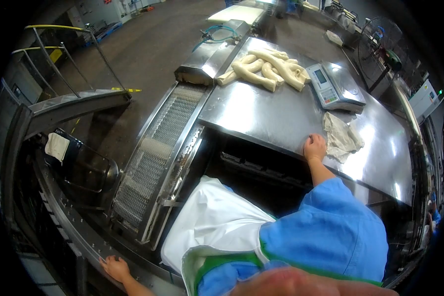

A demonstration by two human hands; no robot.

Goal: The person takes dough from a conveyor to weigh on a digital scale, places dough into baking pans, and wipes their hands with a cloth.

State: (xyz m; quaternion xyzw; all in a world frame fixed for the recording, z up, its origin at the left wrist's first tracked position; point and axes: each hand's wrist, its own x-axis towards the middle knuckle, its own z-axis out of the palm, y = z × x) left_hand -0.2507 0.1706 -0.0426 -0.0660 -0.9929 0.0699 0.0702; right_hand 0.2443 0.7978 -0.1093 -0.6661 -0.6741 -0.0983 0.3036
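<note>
My right hand [315, 147] rests on the front edge of the steel table [276, 111], its fingers curled down against the surface. Just to its right lies a crumpled beige cloth [339, 137]. At the lower left, my left hand [116, 268] lies on a dark metal rail [91, 237] with its fingers spread and nothing held. Long pale dough rolls [266, 69] are piled at the far end of the table. A digital scale [334, 88] stands to the right of the pile.
A mesh conveyor [163, 148] runs along the table's left side under a metal housing [214, 54]. Steps with yellow-topped railings [59, 27] rise at the left, near a chair with a cloth [57, 146] on it. A fan [385, 44] stands at the back right.
</note>
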